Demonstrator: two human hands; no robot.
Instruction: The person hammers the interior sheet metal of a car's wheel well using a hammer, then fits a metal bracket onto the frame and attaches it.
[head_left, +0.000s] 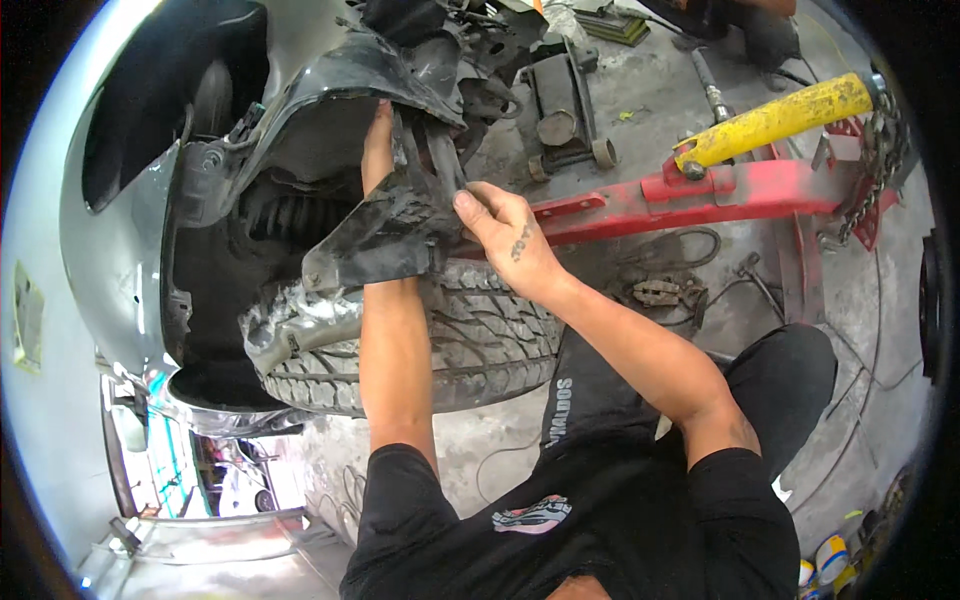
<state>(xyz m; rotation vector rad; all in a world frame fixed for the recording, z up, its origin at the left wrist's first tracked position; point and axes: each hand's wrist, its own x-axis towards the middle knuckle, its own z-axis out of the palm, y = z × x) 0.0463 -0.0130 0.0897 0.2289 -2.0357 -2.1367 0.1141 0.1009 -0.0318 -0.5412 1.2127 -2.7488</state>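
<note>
Apparent step: positioning black moulded-plastic panel (378,240). Right hand (513,237) pinched right edge; left hand (379,148) lay on far side, grip indeterminable. Next move likely called for steady support.

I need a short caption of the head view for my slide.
Right grip on a black panel, left forearm behind it, near a tyre and a red beam.

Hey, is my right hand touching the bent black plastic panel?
Touching. The head view shows the right hand with its fingers on the right edge of the bent black plastic panel.
</note>
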